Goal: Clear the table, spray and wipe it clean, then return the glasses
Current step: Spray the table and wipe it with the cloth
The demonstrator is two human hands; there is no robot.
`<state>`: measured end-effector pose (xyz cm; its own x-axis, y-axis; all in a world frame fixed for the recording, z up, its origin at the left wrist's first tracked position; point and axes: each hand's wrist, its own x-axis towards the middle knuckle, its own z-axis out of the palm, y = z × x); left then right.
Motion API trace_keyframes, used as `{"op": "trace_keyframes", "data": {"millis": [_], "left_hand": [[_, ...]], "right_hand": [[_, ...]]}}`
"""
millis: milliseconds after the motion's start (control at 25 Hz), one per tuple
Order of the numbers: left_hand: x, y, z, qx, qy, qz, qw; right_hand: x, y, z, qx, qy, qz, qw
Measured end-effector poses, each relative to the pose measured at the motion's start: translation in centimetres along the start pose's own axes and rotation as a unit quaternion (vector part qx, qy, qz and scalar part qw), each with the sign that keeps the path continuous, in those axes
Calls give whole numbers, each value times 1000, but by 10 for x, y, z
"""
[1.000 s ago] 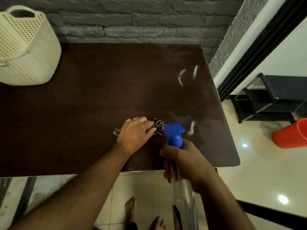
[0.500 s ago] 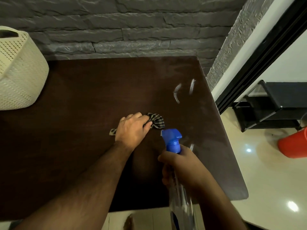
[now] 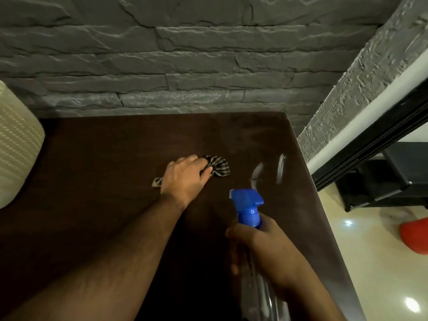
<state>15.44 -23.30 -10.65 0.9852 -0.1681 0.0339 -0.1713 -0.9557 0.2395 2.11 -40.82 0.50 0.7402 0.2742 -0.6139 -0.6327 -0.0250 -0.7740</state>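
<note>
A dark brown table (image 3: 104,216) fills the middle of the view. My left hand (image 3: 184,178) grips a crumpled checked cloth (image 3: 218,167) and presses it on the tabletop near the middle. My right hand (image 3: 266,249) is curled round the neck of a clear spray bottle with a blue trigger head (image 3: 247,205), held above the table's right part with the nozzle facing left. No glasses are in view.
A cream perforated basket (image 3: 16,147) stands on the table's left edge. A grey stone wall (image 3: 185,54) runs behind the table. To the right, beyond the table's edge, are a black shelf (image 3: 382,181) and a red tub (image 3: 416,237) on the pale floor.
The camera has tilted up and closer to the table. My left hand has slid the cloth away from me across the tabletop. The spray bottle stays in my right hand.
</note>
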Motion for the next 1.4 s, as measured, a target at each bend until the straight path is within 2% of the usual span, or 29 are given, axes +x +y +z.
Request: {"op": "trace_keyframes", "data": {"millis": [240,440,880,1240,1400], "left_hand": [[105,-17,1,5,27,-16,999],[155,-19,6,6,51,-38,998],[165,-13,10,-16,73,-113,991],[162,18,9,-65,105,-219,968],[165,23,9,-74,117,-239,961]], "right_hand": [[73,-47,-18,31,5,11,999],[110,-76,-34,21,35,-8,999],[135,-106,-61,-39,69,-19,997],[131,-130,-85,-73,77,-74,992],[131,-135,-89,-67,85,-92,990]]}}
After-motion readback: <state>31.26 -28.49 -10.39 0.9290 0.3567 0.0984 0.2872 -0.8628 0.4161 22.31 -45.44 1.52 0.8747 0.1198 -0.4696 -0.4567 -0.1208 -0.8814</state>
